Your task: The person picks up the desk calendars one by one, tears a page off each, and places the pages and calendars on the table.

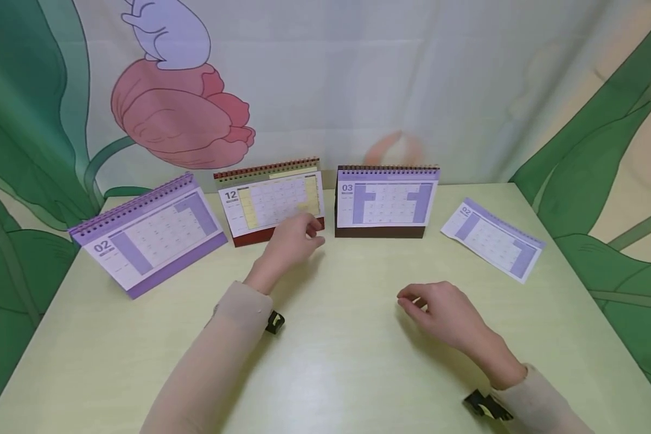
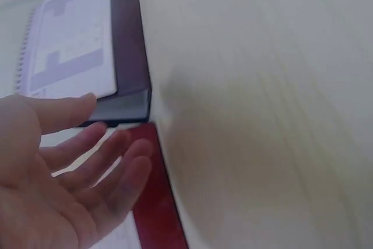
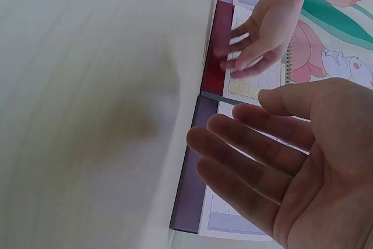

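Observation:
In the head view my left hand [image 1: 292,241] hovers in front of a red-based desk calendar [image 1: 271,208] marked 12, its fingers loosely bent and holding nothing. My right hand [image 1: 447,313] is above the table nearer to me, also holding nothing, fingers relaxed. Right of the red one stands a dark-based calendar [image 1: 387,202] marked 03. A purple calendar [image 1: 157,232] marked 02 stands angled at the left. The left wrist view shows the left palm [image 2: 52,202] with slightly bent fingers; in the right wrist view the right hand [image 3: 303,155] has its fingers extended.
A loose calendar sheet [image 1: 493,240] marked 02 lies slanted on the right of the pale table [image 1: 347,361]. Behind the table hangs a printed curtain [image 1: 304,78] with flowers and a rabbit. Dark wrist straps are partly visible at both sleeves.

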A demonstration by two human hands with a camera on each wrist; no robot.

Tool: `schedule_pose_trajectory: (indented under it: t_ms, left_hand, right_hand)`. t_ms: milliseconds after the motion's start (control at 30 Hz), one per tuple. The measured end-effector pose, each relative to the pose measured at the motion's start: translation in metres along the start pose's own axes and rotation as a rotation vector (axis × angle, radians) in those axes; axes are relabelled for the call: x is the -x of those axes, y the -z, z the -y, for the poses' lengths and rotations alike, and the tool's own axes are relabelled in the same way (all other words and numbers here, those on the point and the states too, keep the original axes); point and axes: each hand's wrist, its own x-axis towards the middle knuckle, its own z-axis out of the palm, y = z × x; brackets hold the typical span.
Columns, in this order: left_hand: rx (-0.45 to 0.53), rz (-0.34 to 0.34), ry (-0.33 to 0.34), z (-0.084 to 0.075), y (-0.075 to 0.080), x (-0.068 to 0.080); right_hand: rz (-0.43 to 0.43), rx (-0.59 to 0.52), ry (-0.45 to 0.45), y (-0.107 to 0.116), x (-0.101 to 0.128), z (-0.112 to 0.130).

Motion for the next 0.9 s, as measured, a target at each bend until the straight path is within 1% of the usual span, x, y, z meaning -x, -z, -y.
schedule_pose_trajectory:
  t_ms: [67,167,233,333,400,500,600,667,700,800,867,900]
  left_hand:
    - [-0.037,0.008,0.009,0.003,0.007,0.01]
    - [-0.049,0.018,0.029,0.008,0.018,0.025]
    - [-0.042,0.023,0.037,0.014,0.024,0.034]
    - [-0.004,0.027,0.035,0.024,0.033,0.047]
    - [0.018,0.017,0.032,0.031,0.039,0.054]
    - [0.046,-0.015,0.038,0.041,0.045,0.064]
    - [0.067,-0.051,0.071,0.05,0.049,0.072]
    - [0.091,-0.091,0.108,0.055,0.052,0.076]
    - [0.102,-0.122,0.126,0.058,0.052,0.078]
    - [0.159,-0.255,0.171,0.064,0.055,0.08]
    - [0.201,-0.343,0.182,0.067,0.056,0.08]
    - [0.22,-0.374,0.185,0.069,0.057,0.08]
  right_hand:
    - [0.003,-0.002,0.002,-0.001,-0.001,0.0]
    - [0.003,-0.001,0.007,-0.002,-0.001,0.0]
    - [0.003,0.001,0.01,-0.002,-0.002,0.0]
    - [0.01,-0.002,0.007,-0.002,-0.003,0.001]
    - [0.016,-0.003,0.004,-0.002,-0.003,0.002]
    - [0.023,-0.005,-0.005,-0.002,-0.004,0.003]
    - [0.028,-0.008,-0.01,-0.002,-0.004,0.004]
    - [0.034,-0.011,-0.011,-0.003,-0.005,0.004]
    - [0.036,-0.012,-0.01,-0.003,-0.005,0.004]
    - [0.038,-0.011,-0.005,-0.003,-0.005,0.004]
    - [0.031,-0.008,0.001,-0.002,-0.006,0.004]
    - [0.027,-0.006,0.005,-0.002,-0.006,0.004]
